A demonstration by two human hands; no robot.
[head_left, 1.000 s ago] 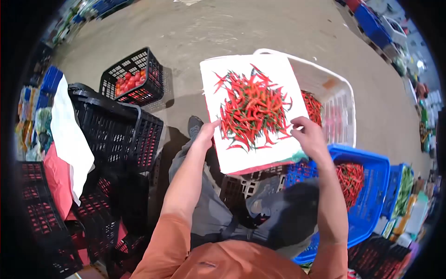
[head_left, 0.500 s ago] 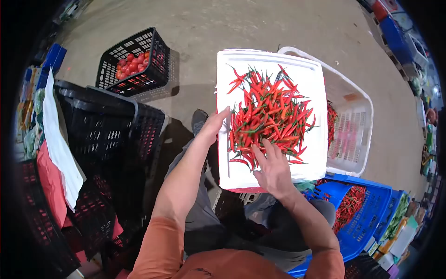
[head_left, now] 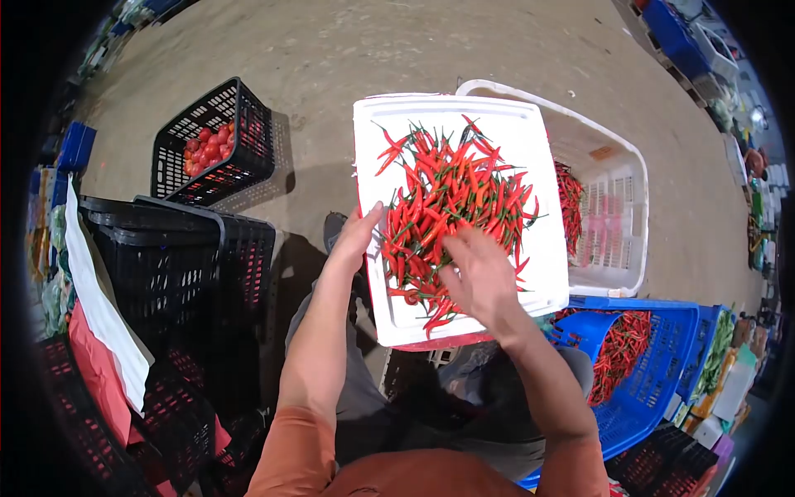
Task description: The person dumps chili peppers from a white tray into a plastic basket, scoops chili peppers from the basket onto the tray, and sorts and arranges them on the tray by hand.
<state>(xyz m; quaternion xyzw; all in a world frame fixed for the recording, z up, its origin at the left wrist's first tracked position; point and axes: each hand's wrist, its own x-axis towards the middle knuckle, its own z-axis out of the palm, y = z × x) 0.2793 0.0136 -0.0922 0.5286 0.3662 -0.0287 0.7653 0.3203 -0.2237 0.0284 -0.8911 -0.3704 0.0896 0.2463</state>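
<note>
Chillies [head_left: 460, 195] seemingly leave the white tray's [head_left: 537, 311] far-right corner bare.

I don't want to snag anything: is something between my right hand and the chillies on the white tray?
Nothing visible: the right hand is right at the chillies, and the left hand keeps to the white tray's left edge.

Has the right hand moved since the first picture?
Yes: against the white crate, the right hand has moved left, from the right edge of the white tray to the chilies on it.
</note>
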